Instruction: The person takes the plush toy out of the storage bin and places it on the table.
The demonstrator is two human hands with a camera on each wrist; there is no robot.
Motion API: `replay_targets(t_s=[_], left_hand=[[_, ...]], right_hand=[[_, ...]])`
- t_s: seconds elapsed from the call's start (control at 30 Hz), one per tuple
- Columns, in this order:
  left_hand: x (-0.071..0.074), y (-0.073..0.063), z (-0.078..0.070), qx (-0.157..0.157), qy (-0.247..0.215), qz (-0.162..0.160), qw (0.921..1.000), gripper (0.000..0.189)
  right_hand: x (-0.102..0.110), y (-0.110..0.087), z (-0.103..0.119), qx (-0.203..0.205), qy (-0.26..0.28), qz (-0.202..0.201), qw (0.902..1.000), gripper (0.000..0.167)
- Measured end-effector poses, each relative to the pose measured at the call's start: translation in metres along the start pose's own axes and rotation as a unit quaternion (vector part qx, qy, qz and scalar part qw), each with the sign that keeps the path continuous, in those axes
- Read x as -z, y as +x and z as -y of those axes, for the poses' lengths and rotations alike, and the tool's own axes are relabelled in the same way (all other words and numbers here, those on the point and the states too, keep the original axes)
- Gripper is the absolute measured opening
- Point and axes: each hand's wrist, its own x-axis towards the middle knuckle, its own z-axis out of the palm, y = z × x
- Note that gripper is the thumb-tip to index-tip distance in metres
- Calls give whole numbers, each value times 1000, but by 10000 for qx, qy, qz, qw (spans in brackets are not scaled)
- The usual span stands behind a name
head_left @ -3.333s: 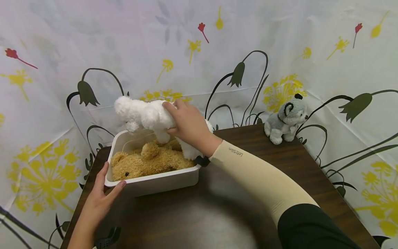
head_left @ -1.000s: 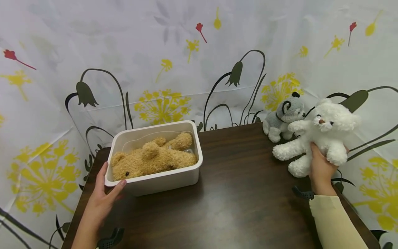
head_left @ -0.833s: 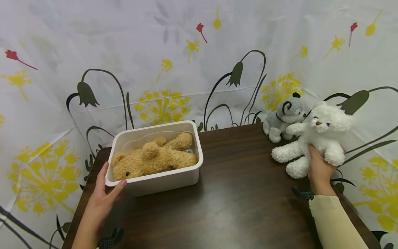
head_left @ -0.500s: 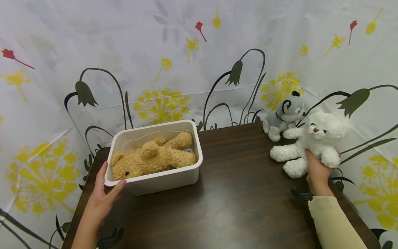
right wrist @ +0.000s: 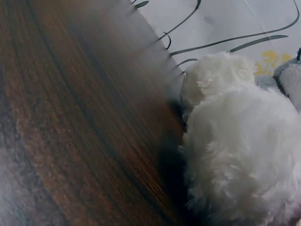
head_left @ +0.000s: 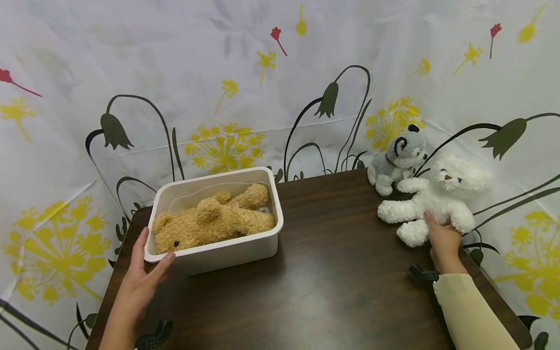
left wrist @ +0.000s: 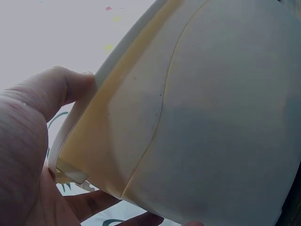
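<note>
At the right of the head view my right hand grips a fluffy white teddy bear by its lower body. The bear leans back, legs pointing left, low over the table's right edge. White fur fills the right side of the right wrist view, and my right fingers are mostly hidden behind the bear. My left hand holds the near left corner of a white plastic bin, thumb at the rim and fingers round the outside, as the left wrist view shows. Inside the bin a golden-brown plush toy lies on its side.
A grey and white plush husky sits at the table's back right corner, right beside the white bear. The dark wooden table stretches between the bin and the bear. A flower-printed white curtain hangs behind.
My right hand has lifted the white bear out of the bin, carried it to the right beside the husky, and lowered it. My left hand has stayed on the bin.
</note>
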Motion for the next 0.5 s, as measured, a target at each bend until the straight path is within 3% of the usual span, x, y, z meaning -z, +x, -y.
replay_targets(t_s=[0.3, 0.5], left_hand=[[0, -3, -1, 44, -37, 4, 10000, 101], [0, -2, -2, 80, 13, 2, 10000, 101]], right_hand=[[-1, -2, -2, 302, 982, 196, 9945, 71], [2, -5, -1, 454, 1558, 414, 9859, 79]])
